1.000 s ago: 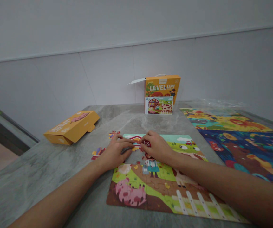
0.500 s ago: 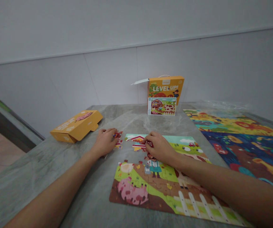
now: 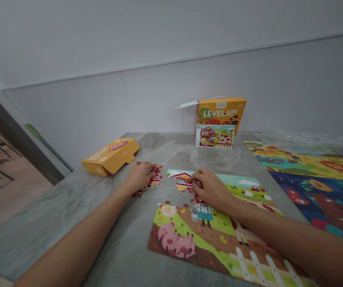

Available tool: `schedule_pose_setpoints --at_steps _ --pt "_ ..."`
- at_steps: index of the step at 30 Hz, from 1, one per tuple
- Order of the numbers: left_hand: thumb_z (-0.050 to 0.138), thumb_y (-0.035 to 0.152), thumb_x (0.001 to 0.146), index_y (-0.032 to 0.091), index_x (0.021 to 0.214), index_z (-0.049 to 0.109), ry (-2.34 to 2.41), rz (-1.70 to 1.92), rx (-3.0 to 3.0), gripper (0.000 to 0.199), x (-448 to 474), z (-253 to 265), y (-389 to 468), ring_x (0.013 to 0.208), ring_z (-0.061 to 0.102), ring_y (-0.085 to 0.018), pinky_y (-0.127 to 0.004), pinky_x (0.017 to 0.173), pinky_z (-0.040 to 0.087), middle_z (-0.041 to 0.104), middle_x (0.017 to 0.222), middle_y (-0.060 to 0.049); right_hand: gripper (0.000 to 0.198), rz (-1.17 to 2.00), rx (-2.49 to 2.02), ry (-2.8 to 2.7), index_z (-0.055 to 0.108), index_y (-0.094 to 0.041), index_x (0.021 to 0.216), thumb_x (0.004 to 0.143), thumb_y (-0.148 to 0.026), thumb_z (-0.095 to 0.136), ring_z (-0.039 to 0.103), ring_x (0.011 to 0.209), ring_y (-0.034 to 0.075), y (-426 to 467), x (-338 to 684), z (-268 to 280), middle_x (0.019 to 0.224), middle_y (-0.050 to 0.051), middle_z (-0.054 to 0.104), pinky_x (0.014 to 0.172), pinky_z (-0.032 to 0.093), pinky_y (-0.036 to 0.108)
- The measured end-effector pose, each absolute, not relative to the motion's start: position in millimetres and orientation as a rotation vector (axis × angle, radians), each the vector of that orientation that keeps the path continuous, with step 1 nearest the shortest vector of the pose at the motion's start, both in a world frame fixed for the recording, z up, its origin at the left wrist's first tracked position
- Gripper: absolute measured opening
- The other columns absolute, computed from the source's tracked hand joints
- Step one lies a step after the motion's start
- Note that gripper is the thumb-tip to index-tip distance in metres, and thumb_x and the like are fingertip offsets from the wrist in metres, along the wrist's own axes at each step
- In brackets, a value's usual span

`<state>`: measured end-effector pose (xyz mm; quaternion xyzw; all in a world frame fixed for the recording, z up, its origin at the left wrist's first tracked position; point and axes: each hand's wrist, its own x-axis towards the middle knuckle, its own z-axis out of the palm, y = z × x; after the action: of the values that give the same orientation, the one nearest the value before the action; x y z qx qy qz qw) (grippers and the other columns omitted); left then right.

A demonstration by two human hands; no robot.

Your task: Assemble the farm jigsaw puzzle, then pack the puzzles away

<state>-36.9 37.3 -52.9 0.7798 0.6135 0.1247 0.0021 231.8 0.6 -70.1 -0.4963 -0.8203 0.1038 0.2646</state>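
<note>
A partly joined farm jigsaw puzzle lies flat on the table, with a gap at its left side below the barn roof. My right hand rests over its upper part, fingertips pinched on a small red puzzle piece with a white cross, beside the barn section. Left of the puzzle, my left hand curls its fingers over several red barn puzzle pieces. More of these pieces show under the palm, partly hidden.
An orange box lies at the left. At the back stands an orange "LEVEL UP!" box with a farm picture card leaning on it. To the right are a yellow puzzle, a dark blue one and clear plastic wrap.
My view has turned a little left, so everything sits further right. More of the barn pieces show beside my left hand. My right hand keeps its pinch at the same spot on the puzzle.
</note>
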Motion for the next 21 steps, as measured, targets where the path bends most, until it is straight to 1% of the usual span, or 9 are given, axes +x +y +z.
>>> schedule_pose_setpoints --at_steps 3,7,15,21 --pt "0.052 0.024 0.084 0.026 0.110 0.068 1.924 0.343 2.499 0.030 -37.8 -52.1 37.5 0.109 0.059 -0.023 -0.035 0.098 0.038 0.067 0.116 -0.004 0.022 0.275 -1.347 -2.216 0.070 -0.021 0.090 0.082 -0.015 0.051 0.054 0.082 0.018 0.3 232.0 -69.6 0.084 0.005 0.056 0.077 0.038 0.028" --pt "0.051 0.026 0.085 0.026 0.108 0.068 1.914 0.396 2.508 0.029 -39.7 -53.9 38.4 0.107 0.059 -0.023 -0.036 0.097 0.038 0.068 0.115 -0.004 0.022 0.277 -1.338 -2.220 0.070 -0.020 0.090 0.082 -0.014 0.051 0.054 0.083 0.018 0.4 232.3 -69.8 0.084 0.005 0.056 0.077 0.038 0.028" --pt "0.054 0.032 0.084 0.026 0.111 0.068 1.975 0.424 2.454 0.031 -42.9 -57.3 41.3 0.105 0.059 -0.026 -0.039 0.096 0.039 0.067 0.112 -0.008 0.022 0.290 -1.328 -2.217 0.071 -0.020 0.090 0.082 -0.014 0.051 0.054 0.085 0.018 1.5 232.7 -71.3 0.085 0.006 0.057 0.078 0.038 0.029" --pt "0.053 0.040 0.085 0.026 0.108 0.069 2.028 0.418 2.470 0.031 -42.7 -56.0 38.7 0.101 0.059 -0.029 -0.041 0.091 0.041 0.067 0.106 -0.010 0.022 0.305 -1.338 -2.214 0.071 -0.020 0.090 0.082 -0.014 0.051 0.054 0.082 0.018 0.1 232.2 -68.7 0.085 0.006 0.057 0.076 0.039 0.028"
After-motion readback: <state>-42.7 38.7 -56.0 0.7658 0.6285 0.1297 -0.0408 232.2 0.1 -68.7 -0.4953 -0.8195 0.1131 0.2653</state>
